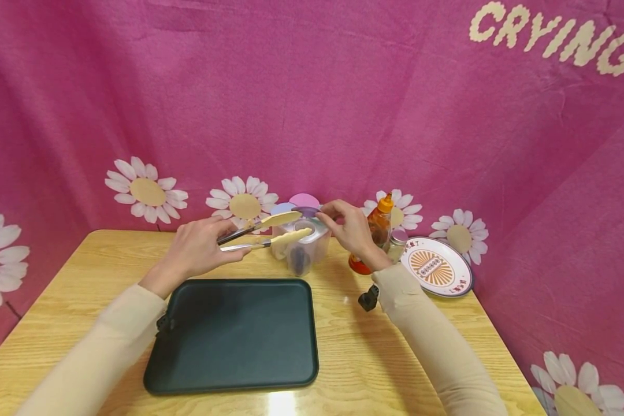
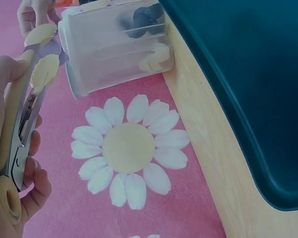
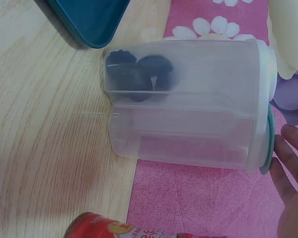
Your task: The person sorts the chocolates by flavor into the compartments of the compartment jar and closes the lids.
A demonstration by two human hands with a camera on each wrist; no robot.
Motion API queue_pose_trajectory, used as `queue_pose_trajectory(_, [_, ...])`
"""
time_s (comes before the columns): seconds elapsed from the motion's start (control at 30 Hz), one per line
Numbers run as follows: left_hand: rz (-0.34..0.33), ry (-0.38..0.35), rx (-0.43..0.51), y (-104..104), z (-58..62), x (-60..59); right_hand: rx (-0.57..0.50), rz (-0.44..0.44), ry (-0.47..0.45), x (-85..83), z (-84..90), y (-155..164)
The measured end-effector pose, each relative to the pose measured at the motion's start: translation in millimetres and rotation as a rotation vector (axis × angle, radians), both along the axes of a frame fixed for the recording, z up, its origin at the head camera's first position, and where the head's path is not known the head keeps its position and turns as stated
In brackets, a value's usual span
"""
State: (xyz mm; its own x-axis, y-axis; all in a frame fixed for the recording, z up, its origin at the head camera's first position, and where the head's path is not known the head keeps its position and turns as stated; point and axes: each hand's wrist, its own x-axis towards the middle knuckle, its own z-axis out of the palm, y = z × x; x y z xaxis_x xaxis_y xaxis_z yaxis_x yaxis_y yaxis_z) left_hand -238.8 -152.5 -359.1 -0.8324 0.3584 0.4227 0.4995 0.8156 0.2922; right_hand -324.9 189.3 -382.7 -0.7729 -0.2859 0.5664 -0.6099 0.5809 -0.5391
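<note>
My left hand (image 1: 195,245) grips a pair of tongs (image 1: 281,219) with cream-coloured, scalloped tips, spread apart over a clear compartmented container (image 1: 319,249). At the container's top, my right hand (image 1: 349,226) holds up a small purple lid (image 1: 307,211) by its edge, with the round opening below it uncovered. Through the cloudy wall, the right wrist view shows dark round pieces (image 3: 131,77) at the bottom. Pale pieces (image 2: 156,58) lie in another compartment in the left wrist view. The right fingers are close by a green lid (image 3: 270,141).
A dark rectangular tray (image 1: 234,335) lies in front of the container. To the right stand a sauce bottle (image 1: 379,225) with an orange cap and a small jar (image 1: 397,245). A patterned plate (image 1: 437,267) sits beside them against the pink cloth (image 1: 312,115).
</note>
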Motion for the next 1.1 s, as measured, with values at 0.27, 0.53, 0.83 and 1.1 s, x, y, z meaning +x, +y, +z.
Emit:
queue_pose_trajectory(0.27, [0.065,0.012,-0.009,-16.7,-6.9,13.8,-0.009,0.005,-0.005,-1.4,-0.5,-0.5])
queue_pose_trajectory(0.53, [0.15,0.022,-0.011,-46.8,-14.1,31.6,0.012,-0.016,-0.003,-0.4,-0.4,-0.1])
queue_pose_trajectory(0.83, [0.256,-0.003,-0.043,-87.8,-28.1,45.5,0.028,-0.03,-0.005,1.2,0.1,0.0])
queue_pose_trajectory(1.1, [0.325,-0.067,-0.104,-127.7,-43.3,47.1,0.012,-0.015,-0.015,0.7,1.0,0.1])
